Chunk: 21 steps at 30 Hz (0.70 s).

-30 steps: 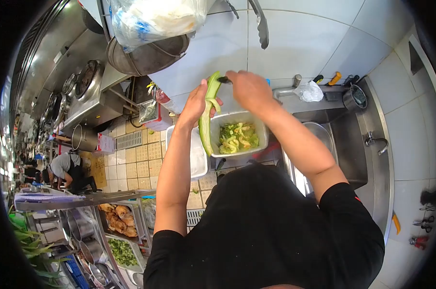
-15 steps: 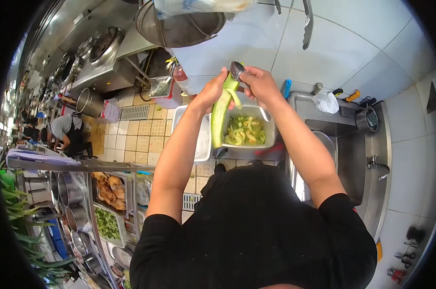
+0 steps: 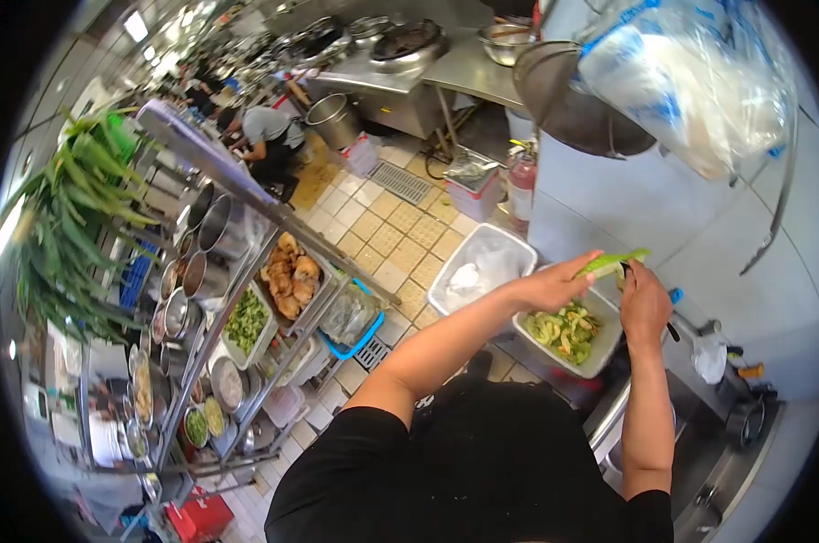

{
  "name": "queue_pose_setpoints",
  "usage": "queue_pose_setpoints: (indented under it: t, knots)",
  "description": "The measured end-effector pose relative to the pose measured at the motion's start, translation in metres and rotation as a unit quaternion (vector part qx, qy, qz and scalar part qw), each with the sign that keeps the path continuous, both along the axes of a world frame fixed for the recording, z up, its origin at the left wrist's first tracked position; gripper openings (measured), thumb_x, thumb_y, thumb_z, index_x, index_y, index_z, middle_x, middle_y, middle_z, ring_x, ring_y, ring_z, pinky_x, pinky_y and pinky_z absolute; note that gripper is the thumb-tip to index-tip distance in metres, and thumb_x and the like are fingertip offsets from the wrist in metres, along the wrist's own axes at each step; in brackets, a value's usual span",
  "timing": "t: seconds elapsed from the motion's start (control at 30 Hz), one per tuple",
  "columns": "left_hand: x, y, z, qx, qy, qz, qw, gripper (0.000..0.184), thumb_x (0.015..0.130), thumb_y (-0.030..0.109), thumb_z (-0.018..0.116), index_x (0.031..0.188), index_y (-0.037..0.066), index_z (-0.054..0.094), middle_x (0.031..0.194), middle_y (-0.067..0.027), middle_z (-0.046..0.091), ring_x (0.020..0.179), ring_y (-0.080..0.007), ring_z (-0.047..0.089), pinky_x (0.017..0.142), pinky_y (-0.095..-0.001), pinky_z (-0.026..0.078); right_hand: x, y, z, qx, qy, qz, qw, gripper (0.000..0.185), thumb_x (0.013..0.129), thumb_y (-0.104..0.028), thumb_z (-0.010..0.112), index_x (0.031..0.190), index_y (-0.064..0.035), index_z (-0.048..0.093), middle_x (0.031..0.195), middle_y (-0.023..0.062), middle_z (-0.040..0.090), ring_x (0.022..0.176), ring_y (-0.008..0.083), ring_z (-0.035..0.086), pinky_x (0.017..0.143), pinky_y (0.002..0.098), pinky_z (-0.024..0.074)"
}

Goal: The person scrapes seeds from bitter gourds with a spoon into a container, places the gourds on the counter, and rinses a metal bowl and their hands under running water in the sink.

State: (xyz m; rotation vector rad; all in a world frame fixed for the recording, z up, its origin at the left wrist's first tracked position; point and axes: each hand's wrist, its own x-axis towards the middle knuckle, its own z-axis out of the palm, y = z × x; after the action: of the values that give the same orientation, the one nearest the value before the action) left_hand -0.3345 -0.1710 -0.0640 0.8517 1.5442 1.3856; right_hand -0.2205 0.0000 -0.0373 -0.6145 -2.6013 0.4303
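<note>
My left hand [image 3: 557,282] is closed round a long green vegetable [image 3: 614,261], held over a white bin. My right hand [image 3: 646,306] is closed at the vegetable's right end, on a utensil whose dark handle [image 3: 672,332] sticks out below the hand. Its working end is mostly hidden; in the earlier view it looks like a spoon. Beneath my hands the white bin [image 3: 526,337] holds green and yellowish vegetable pieces [image 3: 568,333]. Beside it on the left is a second white bin [image 3: 438,288] lined with clear plastic.
A metal sink [image 3: 699,452] lies at the lower right. A strainer [image 3: 599,122] and plastic bag [image 3: 681,86] hang above. On the left, a rack [image 3: 246,204] holds trays of food and pots. A person [image 3: 264,136] crouches near the stoves [image 3: 378,86].
The view has swung left, so the rack and stoves show more. The vegetable now lies nearly level instead of upright, with my right hand at its right end.
</note>
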Motion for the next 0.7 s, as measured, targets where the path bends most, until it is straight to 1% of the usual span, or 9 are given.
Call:
queue_pose_setpoints:
  t: [0.13,0.23,0.27,0.3,0.37,0.5,0.57,0.6,0.7]
  knots:
    - [-0.001,0.005,-0.016,-0.030,0.124,0.009,0.992,0.058,0.105,0.036,0.038,0.152,0.004,0.023,0.096,-0.0065,0.055,0.085,-0.0144,0.054,0.073,-0.0290,0.048,-0.011,-0.012,-0.008,0.012,-0.062,0.056,0.996,0.022,0.093,-0.021,0.053,0.106,-0.0132,0.069,0.096,0.0122,0.069,0.086,0.0348,0.066,0.073,0.0452,0.0511]
    - [-0.012,0.017,-0.039,0.009,0.081,0.030,0.996,0.055,0.106,0.037,0.035,0.149,0.003,0.031,0.099,-0.0083,0.056,0.095,-0.0156,0.053,0.079,-0.0313,0.048,-0.012,-0.031,-0.015,-0.012,-0.075,0.104,0.992,0.020,0.092,-0.019,0.055,0.104,-0.0126,0.069,0.092,0.0120,0.068,0.085,0.0352,0.065,0.072,0.0462,0.0506]
    - [-0.021,0.027,-0.077,0.073,0.157,0.070,0.982,0.052,0.107,0.039,0.032,0.146,0.006,0.038,0.092,-0.0074,0.057,0.079,-0.0133,0.054,0.067,-0.0298,0.048,-0.013,-0.036,-0.019,-0.031,-0.069,0.119,0.990,0.018,0.091,-0.018,0.057,0.103,-0.0123,0.069,0.090,0.0121,0.068,0.084,0.0358,0.065,0.072,0.0471,0.0502]
    - [-0.022,0.021,-0.060,0.071,0.160,0.074,0.982,0.052,0.107,0.039,0.032,0.146,0.006,0.038,0.092,-0.0074,0.057,0.079,-0.0133,0.054,0.067,-0.0298,0.048,-0.014,-0.036,-0.025,-0.032,-0.066,0.123,0.990,0.018,0.091,-0.018,0.057,0.103,-0.0123,0.069,0.090,0.0121,0.068,0.084,0.0358,0.065,0.072,0.0471,0.0502]
    - [-0.019,0.008,-0.008,-0.071,-0.056,0.034,0.995,0.052,0.106,0.043,0.030,0.147,0.012,0.038,0.084,-0.0053,0.056,0.060,-0.0106,0.049,0.053,-0.0267,0.043,-0.015,-0.033,-0.039,-0.069,0.043,0.149,0.986,0.019,0.089,-0.016,0.060,0.106,-0.0133,0.068,0.090,0.0138,0.067,0.083,0.0359,0.065,0.070,0.0465,0.0496]
    - [-0.024,0.012,-0.016,-0.036,-0.058,0.086,0.994,0.049,0.105,0.046,0.030,0.144,0.017,0.038,0.076,-0.0029,0.053,0.049,-0.0086,0.041,0.044,-0.0236,0.037,-0.026,0.010,-0.071,-0.155,0.132,0.135,0.970,0.017,0.091,-0.017,0.062,0.106,-0.0105,0.068,0.082,0.0098,0.067,0.065,0.0273,0.064,0.058,0.0381,0.0476]
    - [-0.027,0.010,-0.013,-0.056,-0.084,0.072,0.992,0.046,0.105,0.046,0.032,0.140,0.016,0.037,0.078,-0.0035,0.053,0.052,-0.0095,0.045,0.044,-0.0237,0.039,-0.029,0.028,-0.072,-0.545,0.097,0.030,0.832,0.015,0.094,-0.018,0.061,0.103,-0.0069,0.067,0.072,-0.0001,0.061,0.055,0.0098,0.054,0.048,0.0254,0.0411]
    - [-0.029,0.011,-0.011,-0.054,-0.080,0.073,0.993,0.046,0.105,0.046,0.032,0.140,0.016,0.037,0.078,-0.0035,0.053,0.052,-0.0095,0.045,0.044,-0.0237,0.039,-0.033,0.029,-0.071,-0.544,0.100,0.033,0.832,0.015,0.094,-0.018,0.061,0.103,-0.0069,0.067,0.072,-0.0001,0.061,0.055,0.0098,0.054,0.048,0.0254,0.0411]
    - [-0.016,0.013,-0.012,-0.063,-0.080,0.056,0.993,0.044,0.105,0.042,0.036,0.139,0.015,0.035,0.086,-0.0066,0.055,0.055,-0.0094,0.049,0.044,-0.0237,0.040,-0.034,0.026,-0.073,-0.720,0.157,-0.002,0.676,0.015,0.096,-0.023,0.062,0.099,-0.0084,0.063,0.069,-0.0052,0.051,0.049,0.0054,0.045,0.043,0.0212,0.0346]
